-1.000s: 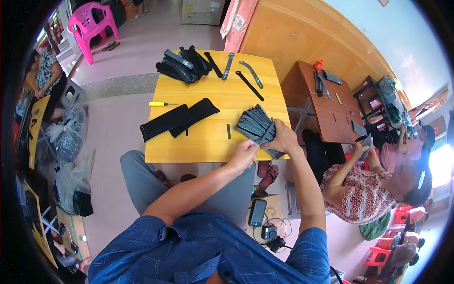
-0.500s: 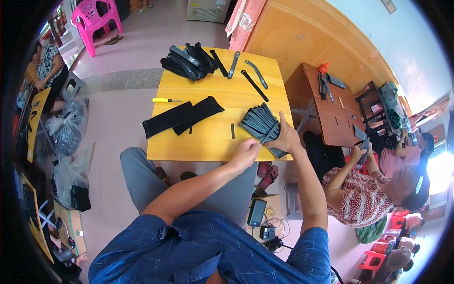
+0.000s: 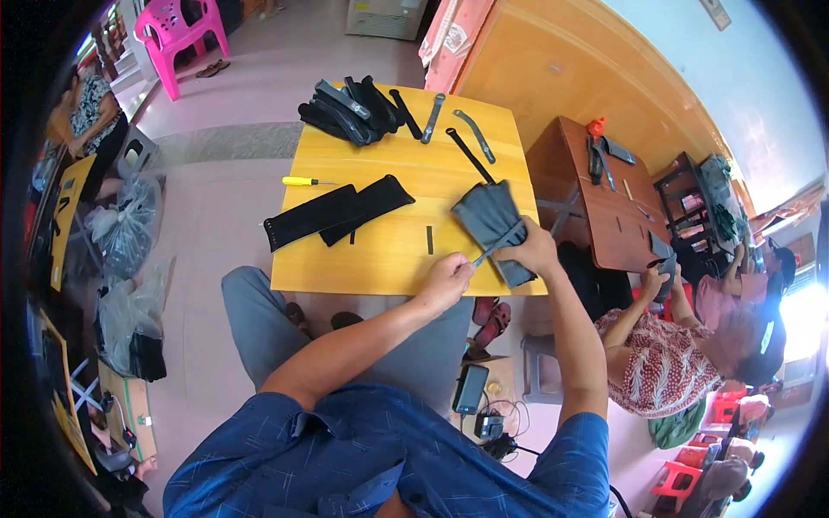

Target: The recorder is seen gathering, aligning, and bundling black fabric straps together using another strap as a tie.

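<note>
A stack of dark grey fabric pieces point(image 3: 492, 216) lies at the right front of the yellow wooden table point(image 3: 389, 272), its broad face turned up. A narrow grey strap point(image 3: 499, 243) crosses the stack. My right hand point(image 3: 533, 249) grips the stack and strap from the right side. At the table's front edge my left hand point(image 3: 451, 278) is closed in a pinch on the strap's free end, to the left of the stack. Two black fabric bands point(image 3: 311, 217) overlap on the left, near a yellow-handled screwdriver point(image 3: 299, 181).
A heap of black and grey straps point(image 3: 350, 112) lies at the back left of the table; several single straps point(image 3: 472, 155) lie beside it. A brown table point(image 3: 604, 216) stands to the right, where another person point(image 3: 661, 354) handles a dark piece. Sandals point(image 3: 492, 324) rest below.
The stack has turned from showing its layered edges to showing a flat face, and shifted slightly right with my right hand. My left hand keeps its pinch, nearly in the same place.
</note>
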`<state>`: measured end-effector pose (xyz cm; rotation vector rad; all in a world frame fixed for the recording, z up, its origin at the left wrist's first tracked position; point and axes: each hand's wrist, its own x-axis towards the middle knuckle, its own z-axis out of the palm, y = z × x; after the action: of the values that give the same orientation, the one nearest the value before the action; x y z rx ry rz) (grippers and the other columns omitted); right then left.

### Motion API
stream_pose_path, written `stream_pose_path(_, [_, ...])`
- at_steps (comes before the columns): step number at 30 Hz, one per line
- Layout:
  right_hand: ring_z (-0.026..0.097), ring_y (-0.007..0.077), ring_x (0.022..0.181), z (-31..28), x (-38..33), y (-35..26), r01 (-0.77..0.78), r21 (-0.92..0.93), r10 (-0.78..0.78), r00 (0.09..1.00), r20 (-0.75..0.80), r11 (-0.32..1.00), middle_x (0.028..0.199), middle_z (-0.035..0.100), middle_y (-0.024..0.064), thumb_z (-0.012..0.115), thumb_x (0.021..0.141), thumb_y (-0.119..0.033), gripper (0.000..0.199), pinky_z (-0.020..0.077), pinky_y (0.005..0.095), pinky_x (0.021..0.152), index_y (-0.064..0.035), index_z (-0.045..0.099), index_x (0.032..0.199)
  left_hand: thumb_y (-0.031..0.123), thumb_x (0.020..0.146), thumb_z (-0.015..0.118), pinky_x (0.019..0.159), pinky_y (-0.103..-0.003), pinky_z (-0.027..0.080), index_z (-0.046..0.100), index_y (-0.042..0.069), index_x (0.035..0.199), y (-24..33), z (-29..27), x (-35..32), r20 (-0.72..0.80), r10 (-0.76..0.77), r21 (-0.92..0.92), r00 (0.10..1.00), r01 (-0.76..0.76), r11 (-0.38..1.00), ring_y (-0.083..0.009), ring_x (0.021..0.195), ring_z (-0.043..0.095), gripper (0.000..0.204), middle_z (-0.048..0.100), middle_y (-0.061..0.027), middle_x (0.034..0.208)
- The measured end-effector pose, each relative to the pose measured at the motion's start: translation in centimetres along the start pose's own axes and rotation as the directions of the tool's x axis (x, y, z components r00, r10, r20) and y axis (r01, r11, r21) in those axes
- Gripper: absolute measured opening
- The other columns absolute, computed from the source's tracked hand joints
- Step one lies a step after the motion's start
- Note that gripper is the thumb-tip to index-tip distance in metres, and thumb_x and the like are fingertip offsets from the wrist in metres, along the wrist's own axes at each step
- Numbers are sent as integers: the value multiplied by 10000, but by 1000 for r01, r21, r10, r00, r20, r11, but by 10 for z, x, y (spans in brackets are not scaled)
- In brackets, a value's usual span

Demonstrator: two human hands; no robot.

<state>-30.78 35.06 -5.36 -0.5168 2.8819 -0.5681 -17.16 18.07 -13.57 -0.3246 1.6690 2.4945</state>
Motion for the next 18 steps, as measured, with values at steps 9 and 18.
stream_pose_path(9, [680, 220, 929, -10, -56, -14, -92, 894, -22, 993, 113, 439, 1061, 704, 115, 853, 622, -94, 674, 534, 350, 893, 21, 597, 1234, 162, 956, 664, 519, -272, 373, 634, 35, 847, 80, -39, -12, 314, 181, 323, 932, -284, 903, -48, 584, 438, 171, 525, 36, 637])
stream_pose_path(18, [697, 263, 942, 6, -124, -45, -290, 956, -218, 937, 272, -53, 1124, 693, 165, 818, 564, -228, 850, 569, 358, 851, 56, 547, 1318, 186, 933, 705, 555, -256, 415, 629, 26, 801, 142, -70, -44, 563, 7, 360, 826, -253, 898, -59, 600, 506, 221, 556, 29, 648])
